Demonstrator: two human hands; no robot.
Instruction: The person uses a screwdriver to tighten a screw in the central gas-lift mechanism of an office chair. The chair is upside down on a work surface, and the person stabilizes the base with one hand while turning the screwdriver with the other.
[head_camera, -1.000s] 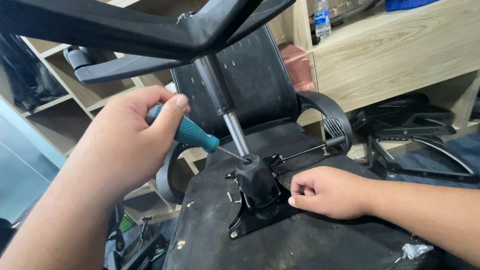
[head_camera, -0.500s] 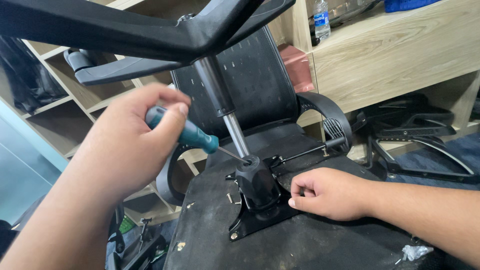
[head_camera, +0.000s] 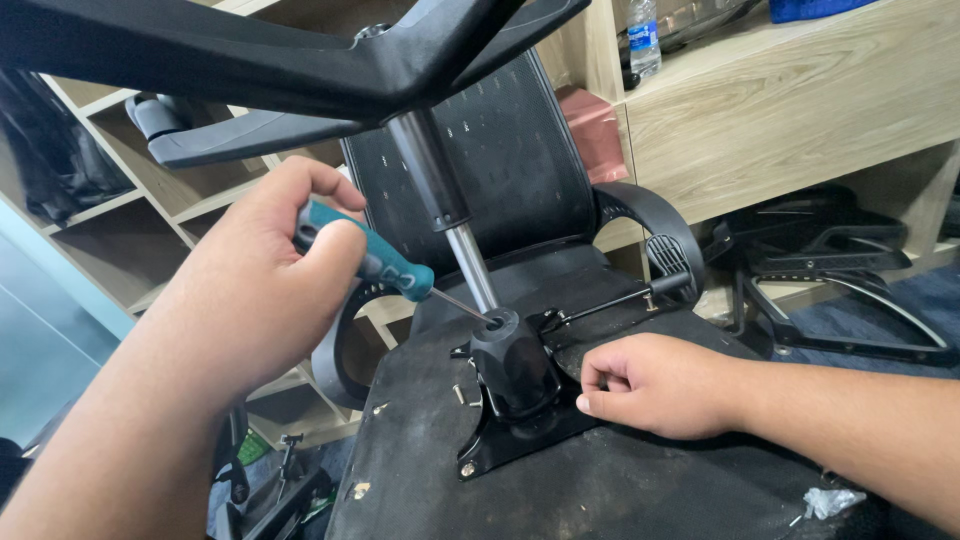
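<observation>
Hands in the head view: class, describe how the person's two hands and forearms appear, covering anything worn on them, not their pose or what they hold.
Both are bare. The left hand and right hand wear no gloves, and no rings, watch or bands show. Both forearms are uncovered to the frame edge, with no sleeve in view. Fingernails on the right hand are short and plain.

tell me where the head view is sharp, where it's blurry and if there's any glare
Head view: even indoor light, soft shadows; the left hand on the teal-handled screwdriver is large at the frame edge yet fairly sharp; the right hand and black metal chair mechanism are crisp; mild sheen on the silver gas cylinder, no harsh glare.
</observation>
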